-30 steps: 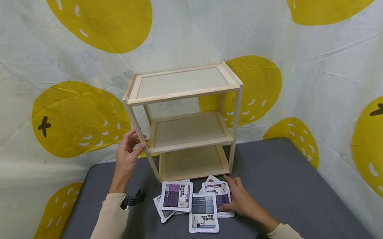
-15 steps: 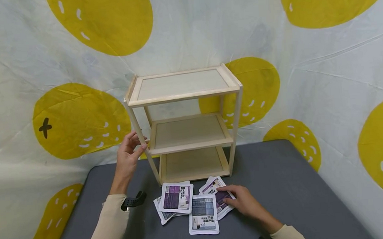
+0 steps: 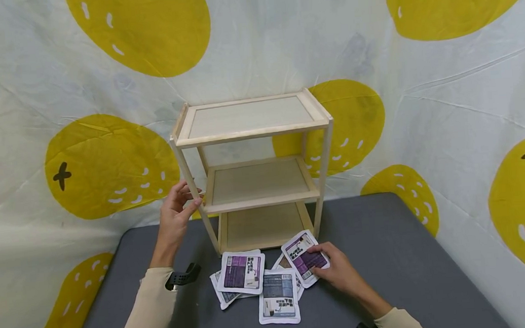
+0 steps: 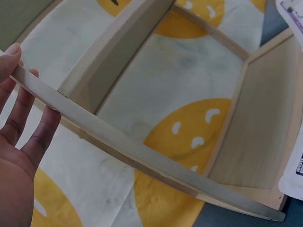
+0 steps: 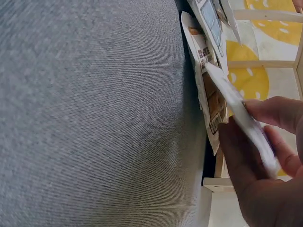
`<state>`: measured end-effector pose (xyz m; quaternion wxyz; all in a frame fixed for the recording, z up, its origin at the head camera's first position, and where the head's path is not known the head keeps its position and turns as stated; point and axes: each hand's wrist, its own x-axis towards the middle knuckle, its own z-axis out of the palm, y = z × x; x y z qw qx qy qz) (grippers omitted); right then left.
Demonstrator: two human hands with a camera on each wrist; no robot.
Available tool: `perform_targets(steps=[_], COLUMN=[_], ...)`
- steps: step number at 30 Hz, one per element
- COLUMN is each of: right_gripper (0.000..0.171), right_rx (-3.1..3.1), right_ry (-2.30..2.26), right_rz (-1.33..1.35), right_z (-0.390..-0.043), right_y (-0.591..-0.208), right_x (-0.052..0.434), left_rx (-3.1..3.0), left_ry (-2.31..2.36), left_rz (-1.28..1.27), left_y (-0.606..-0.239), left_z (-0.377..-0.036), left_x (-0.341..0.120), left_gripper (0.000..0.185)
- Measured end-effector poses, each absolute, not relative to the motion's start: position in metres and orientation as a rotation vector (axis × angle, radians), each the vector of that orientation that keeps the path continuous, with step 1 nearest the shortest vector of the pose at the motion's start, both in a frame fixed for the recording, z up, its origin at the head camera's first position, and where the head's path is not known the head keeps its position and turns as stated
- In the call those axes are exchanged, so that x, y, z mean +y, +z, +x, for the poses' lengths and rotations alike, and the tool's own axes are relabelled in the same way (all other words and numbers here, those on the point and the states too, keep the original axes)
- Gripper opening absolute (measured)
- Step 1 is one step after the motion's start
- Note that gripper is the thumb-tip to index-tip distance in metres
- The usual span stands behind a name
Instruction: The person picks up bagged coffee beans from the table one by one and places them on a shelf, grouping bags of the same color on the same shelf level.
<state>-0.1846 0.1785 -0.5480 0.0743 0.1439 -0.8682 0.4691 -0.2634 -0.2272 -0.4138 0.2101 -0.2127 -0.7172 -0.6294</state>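
In the head view we see a wooden shelf rack [image 3: 254, 172] with 3 levels, which stands at the back of a grey table [image 3: 411, 270]. The left hand [image 3: 176, 213] is at the front left post of the rack, at the height of the middle level. Its thumb touches the post and the fingers lie behind it. The left wrist view shows this more closely: the post [image 4: 118, 142] crosses the picture, and the fingers [image 4: 42, 135] are straight and a little apart, pressed against the wood and not curled around it.

The right hand [image 3: 338, 270] holds a purple and white packet [image 3: 304, 256], which is lifted at a tilt in front of the bottom level of the rack. From above we see the thumb on the printed face of the packet. Only the right wrist view shows the grip from the side: the packet [image 5: 239, 113] is pinched between the thumb below and the fingers above, and it is raised off the grey cloth.

The other packets lie flat on the table just in front of the rack. There is a purple one [image 3: 241, 271], a blue and grey one [image 3: 278, 295] beside it, and 2 more which are partly covered by them. In the right wrist view a packet with a brown print [image 5: 208, 90] lies just under the lifted one, and we cannot see this from the head camera so clearly.

Behind the table hangs a white cloth with yellow shapes [image 3: 107, 164].
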Motion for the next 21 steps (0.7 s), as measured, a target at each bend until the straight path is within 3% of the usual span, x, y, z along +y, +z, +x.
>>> perform_targets(steps=[4, 14, 21], right_gripper=[0.048, 0.026, 0.049], right_rx=[-2.545, -2.483, -2.531], right_ry=[1.360, 1.361, 1.362], right_rz=[0.498, 0.486, 0.478], right_z=[-0.186, -0.195, -0.198], right_y=[-0.546, -0.538, -0.533], right_x=[0.180, 0.185, 0.184], left_rx=[-1.992, -1.971, -1.999], left_ry=[-1.758, -1.793, -1.771], left_rz=[-0.592, -0.596, -0.583], left_y=[-0.414, -0.414, -0.412], left_z=[-0.264, -0.264, -0.264], left_x=[-0.227, -0.228, -0.228], left_gripper=[0.053, 0.054, 0.053])
